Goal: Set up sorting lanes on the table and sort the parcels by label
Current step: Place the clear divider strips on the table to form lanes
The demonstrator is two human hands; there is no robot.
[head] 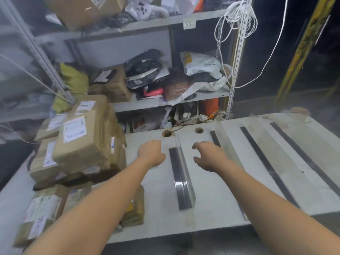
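**Hands over the first lane divider, parcels stacked at the left**

We see both arms stretched out over a white table [211, 208]. The left hand [151, 152] hovers palm down just left of the far end of a dark divider strip [179, 179], its fingers curled under and holding nothing that we can see. The right hand [208, 155] sits just right of that strip, fingers spread and bent in a loose claw, empty too; we cannot tell whether either hand touches the tabletop. The two hands are apart, with the strip's far end between them.

Further right we see three more dark strips [266, 166] running roughly parallel across the table, marking the lanes. The lanes between them hold no parcels.

The cardboard parcels [81, 144] are piled at the table's left end, white labels facing up or outward, several stacked on one another. Behind the table stands a metal shelf unit [147, 105] crammed with bags and boxes, and a white cord [237, 17] hangs from its right post.
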